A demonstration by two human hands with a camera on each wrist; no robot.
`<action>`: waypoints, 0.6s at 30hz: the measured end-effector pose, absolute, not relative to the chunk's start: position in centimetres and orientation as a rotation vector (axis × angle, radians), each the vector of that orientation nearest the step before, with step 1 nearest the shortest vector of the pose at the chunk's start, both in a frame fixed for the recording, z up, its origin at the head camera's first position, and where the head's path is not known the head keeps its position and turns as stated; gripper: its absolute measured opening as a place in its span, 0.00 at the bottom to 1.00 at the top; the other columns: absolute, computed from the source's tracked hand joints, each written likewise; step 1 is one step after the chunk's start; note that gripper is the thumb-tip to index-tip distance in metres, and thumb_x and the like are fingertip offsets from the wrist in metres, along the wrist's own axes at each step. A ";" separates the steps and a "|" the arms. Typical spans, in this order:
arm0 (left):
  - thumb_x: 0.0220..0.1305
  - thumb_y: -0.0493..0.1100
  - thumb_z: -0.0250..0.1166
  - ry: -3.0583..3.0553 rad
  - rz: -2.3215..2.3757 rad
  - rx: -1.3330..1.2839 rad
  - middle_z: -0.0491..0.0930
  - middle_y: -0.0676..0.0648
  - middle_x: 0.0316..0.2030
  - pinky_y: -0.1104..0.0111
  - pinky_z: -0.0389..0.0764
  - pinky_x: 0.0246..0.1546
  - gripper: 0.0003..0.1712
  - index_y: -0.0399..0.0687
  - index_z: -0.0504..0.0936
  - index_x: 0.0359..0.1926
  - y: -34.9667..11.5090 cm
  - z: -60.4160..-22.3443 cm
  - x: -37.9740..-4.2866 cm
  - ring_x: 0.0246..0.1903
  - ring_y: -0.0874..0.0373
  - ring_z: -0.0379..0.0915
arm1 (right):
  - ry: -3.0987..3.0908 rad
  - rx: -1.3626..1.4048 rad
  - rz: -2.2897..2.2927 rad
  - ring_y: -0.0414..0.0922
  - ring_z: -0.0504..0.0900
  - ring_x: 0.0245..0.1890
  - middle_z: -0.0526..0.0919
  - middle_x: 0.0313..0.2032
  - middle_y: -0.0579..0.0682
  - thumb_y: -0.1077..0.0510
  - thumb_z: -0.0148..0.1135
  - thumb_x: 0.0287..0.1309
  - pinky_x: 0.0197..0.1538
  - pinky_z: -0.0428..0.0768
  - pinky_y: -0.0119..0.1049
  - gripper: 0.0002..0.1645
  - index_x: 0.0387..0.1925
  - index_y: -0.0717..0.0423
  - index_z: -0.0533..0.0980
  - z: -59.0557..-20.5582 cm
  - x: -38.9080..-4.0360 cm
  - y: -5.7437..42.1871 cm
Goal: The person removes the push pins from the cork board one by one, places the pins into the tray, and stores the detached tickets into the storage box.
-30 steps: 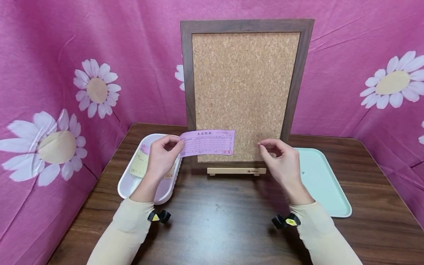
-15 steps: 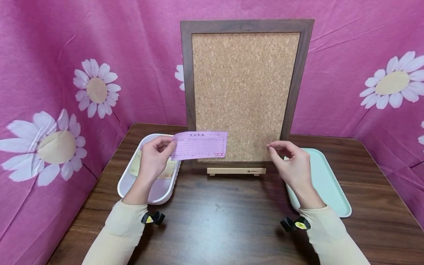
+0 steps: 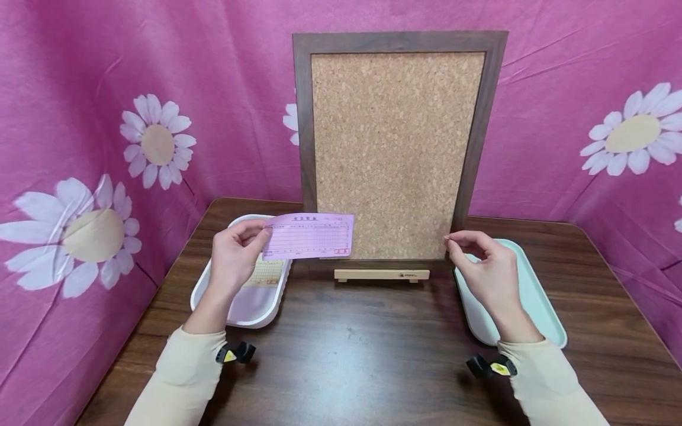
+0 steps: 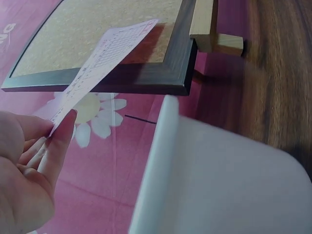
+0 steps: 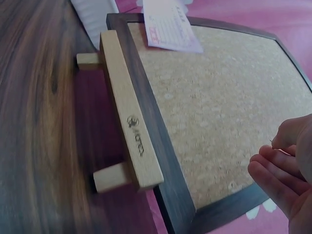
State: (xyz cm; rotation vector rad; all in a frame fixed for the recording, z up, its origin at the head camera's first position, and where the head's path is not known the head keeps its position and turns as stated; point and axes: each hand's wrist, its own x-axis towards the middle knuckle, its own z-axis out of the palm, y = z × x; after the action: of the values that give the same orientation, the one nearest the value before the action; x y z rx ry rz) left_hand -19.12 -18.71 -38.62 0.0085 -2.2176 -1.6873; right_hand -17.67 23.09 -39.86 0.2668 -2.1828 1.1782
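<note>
By its left end, my left hand pinches a pink printed receipt slip between thumb and fingers. The slip stands up in front of the lower left of the framed cork board, and the left wrist view shows it tilted in the grip. My right hand is at the board's lower right corner, thumb and forefinger pinched together. A tiny thin point, like that of a pin, sticks out from those fingertips; the rest of it is hidden.
Under my left hand stands a white tray with yellowish printed slips inside. A mint green tray lies at the right, partly behind my right hand. The board leans on a small wooden stand on the brown table.
Both hands have drawn apart: the left moved left, carrying the pink receipt slip, and the right moved right and slightly down. The cork board and trays stay put.
</note>
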 end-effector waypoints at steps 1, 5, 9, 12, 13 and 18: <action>0.71 0.30 0.68 -2.216 -1.688 0.010 0.92 0.35 0.37 0.81 0.82 0.32 0.10 0.27 0.89 0.49 -18.8 -38.5 -19.0 0.28 0.78 0.81 | -2.185 0.264 1.174 0.15 0.83 0.35 0.84 0.36 0.14 0.74 0.72 0.60 0.41 0.77 0.12 0.07 0.38 0.63 0.89 -39.9 -17.6 23.2; 0.71 0.28 0.67 -2.214 -1.665 0.004 0.91 0.34 0.37 0.82 0.81 0.32 0.10 0.26 0.89 0.49 -19.2 -38.4 -18.8 0.28 0.78 0.80 | -2.192 0.246 1.178 0.15 0.83 0.35 0.84 0.36 0.15 0.73 0.73 0.60 0.40 0.76 0.11 0.08 0.39 0.61 0.90 -40.0 -17.3 23.9; 0.70 0.26 0.67 -2.216 -1.637 -0.012 0.90 0.29 0.40 0.83 0.80 0.32 0.09 0.26 0.89 0.48 -19.6 -38.4 -18.8 0.28 0.80 0.79 | -2.191 0.237 1.175 0.15 0.83 0.35 0.85 0.36 0.15 0.72 0.73 0.60 0.40 0.76 0.11 0.08 0.39 0.62 0.90 -40.1 -17.1 24.6; 0.70 0.27 0.68 -2.229 -1.605 -0.004 0.90 0.30 0.40 0.83 0.79 0.32 0.09 0.27 0.89 0.48 -20.0 -38.4 -18.5 0.29 0.80 0.78 | -2.192 0.230 1.162 0.15 0.84 0.35 0.85 0.37 0.15 0.73 0.73 0.60 0.40 0.76 0.11 0.08 0.39 0.62 0.90 -40.1 -17.0 25.0; 0.70 0.27 0.68 -2.231 -1.599 0.001 0.90 0.31 0.40 0.83 0.78 0.32 0.09 0.27 0.89 0.48 -20.2 -38.4 -18.4 0.29 0.79 0.78 | -2.193 0.221 1.159 0.15 0.83 0.36 0.84 0.37 0.14 0.72 0.73 0.60 0.40 0.77 0.11 0.08 0.39 0.62 0.90 -40.1 -16.9 25.2; 0.70 0.28 0.69 -2.225 -1.589 0.024 0.92 0.48 0.36 0.83 0.78 0.33 0.09 0.28 0.90 0.48 -21.2 -38.3 -18.1 0.30 0.79 0.79 | -2.205 0.175 1.180 0.14 0.83 0.35 0.84 0.35 0.13 0.72 0.73 0.60 0.41 0.77 0.11 0.07 0.40 0.63 0.90 -40.2 -16.6 25.8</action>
State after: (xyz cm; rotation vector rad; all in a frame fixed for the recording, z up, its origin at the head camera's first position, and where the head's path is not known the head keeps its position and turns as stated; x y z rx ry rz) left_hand -18.10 -21.16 -38.34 0.0241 -2.2246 -1.5892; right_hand -16.57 25.84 -40.21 0.1751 -2.2049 1.1805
